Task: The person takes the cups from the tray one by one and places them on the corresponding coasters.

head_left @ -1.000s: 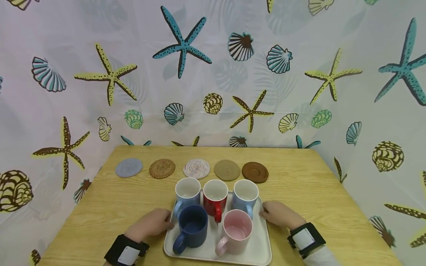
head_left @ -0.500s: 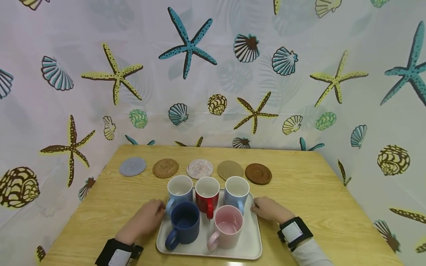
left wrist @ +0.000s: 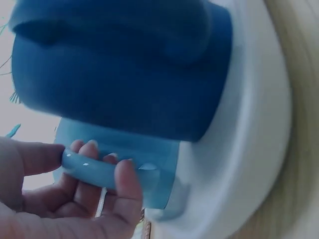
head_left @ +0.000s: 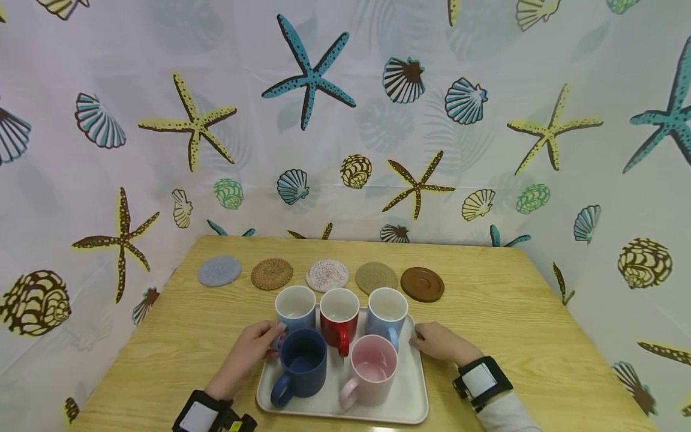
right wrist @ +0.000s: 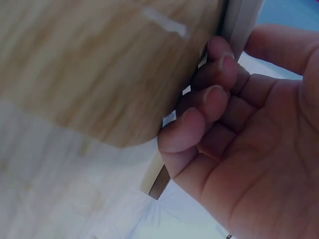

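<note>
A white tray [head_left: 412, 390] bears several mugs. In the back row stand a light blue mug [head_left: 294, 303], a red mug [head_left: 336, 324] and a second light blue mug [head_left: 380, 324]. The front row has a dark blue mug [head_left: 310, 372] and a pink mug [head_left: 375, 378]. My left hand [head_left: 252, 347] holds the left light blue mug's handle [left wrist: 92, 168], its fingers curled round it and the thumb on its outer end. At the tray's right rim [right wrist: 244, 25], my right hand [head_left: 439, 342] grips the edge with curled fingers and the thumb above.
Behind the tray lies a row of round coasters: a grey-blue one [head_left: 219, 270], a brown woven one [head_left: 272, 273], a speckled white one [head_left: 327, 275], a tan one [head_left: 376, 277] and a dark wooden one [head_left: 422, 284]. A patterned curtain [head_left: 345, 120] surrounds the wooden table [head_left: 486, 288].
The tray with its mugs has shifted left and slightly towards the coasters. My left hand has left the tray's rim and taken the light blue mug's handle; the right hand stays on the rim.
</note>
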A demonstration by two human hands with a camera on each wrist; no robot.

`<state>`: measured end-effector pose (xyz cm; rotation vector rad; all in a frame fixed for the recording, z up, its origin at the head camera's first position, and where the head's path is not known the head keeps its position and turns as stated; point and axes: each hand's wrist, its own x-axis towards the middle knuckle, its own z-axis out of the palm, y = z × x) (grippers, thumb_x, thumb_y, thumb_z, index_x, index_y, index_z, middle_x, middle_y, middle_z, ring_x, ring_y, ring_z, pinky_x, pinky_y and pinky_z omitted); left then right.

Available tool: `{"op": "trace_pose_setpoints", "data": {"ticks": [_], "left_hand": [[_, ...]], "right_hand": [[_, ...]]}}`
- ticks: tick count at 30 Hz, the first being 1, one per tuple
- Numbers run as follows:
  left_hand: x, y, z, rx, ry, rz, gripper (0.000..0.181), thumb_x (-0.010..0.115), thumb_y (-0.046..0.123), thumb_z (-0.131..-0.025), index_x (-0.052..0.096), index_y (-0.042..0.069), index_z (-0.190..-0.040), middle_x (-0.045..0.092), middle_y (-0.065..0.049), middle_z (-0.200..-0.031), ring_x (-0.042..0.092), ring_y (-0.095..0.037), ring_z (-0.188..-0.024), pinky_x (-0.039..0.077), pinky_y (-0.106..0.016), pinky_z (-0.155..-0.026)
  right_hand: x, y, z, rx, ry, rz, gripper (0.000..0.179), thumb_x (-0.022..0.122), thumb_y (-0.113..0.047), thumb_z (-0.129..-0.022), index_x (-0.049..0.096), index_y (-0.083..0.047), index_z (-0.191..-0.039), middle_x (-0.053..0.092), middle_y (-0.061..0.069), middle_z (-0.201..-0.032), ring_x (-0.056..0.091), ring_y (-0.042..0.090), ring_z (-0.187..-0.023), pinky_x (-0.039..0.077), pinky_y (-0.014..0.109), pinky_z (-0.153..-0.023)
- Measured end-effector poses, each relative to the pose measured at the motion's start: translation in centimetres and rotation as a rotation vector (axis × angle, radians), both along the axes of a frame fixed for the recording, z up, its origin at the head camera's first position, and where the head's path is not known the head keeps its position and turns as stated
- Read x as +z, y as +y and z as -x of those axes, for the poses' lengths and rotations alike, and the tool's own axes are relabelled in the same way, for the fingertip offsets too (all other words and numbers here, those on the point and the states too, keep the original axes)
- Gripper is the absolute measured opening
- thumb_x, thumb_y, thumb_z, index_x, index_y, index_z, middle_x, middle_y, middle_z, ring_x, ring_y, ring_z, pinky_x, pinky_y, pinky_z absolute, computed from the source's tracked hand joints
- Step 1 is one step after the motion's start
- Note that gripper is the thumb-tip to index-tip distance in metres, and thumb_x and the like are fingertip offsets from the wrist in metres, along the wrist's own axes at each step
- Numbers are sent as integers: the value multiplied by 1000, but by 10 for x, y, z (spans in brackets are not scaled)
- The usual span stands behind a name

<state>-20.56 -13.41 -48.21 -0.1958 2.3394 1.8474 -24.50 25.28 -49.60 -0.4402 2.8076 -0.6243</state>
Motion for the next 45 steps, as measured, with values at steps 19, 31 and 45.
{"op": "trace_pose_setpoints", "data": {"ticks": [19,31,45], "left_hand": [[40,-39,14,122,180,51,43,54,40,-91,63,-2,-97,61,-10,-86,57,-16,-78,54,-29,-71],[44,-102,75,346,353,252,56,45,52,-92,66,0,-96,64,-14,-89,61,-20,-73,50,-21,-62],[2,-137,125,579,294,283,50,48,47,-91,69,3,-96,63,0,-78,54,-7,-64,45,-22,-58]], "right_hand": [[2,-1,-2,14,-19,28,19,56,-19,-89,51,-9,-75,41,0,-62,44,14,-58,35,28,-53],[4,-2,-3,-13,-38,27,18,56,-19,-89,51,-9,-76,42,1,-62,45,15,-59,35,29,-54],[5,-1,-4,-3,-32,31,18,56,-19,-89,50,-9,-75,41,-1,-62,43,14,-58,33,27,-53]]}}
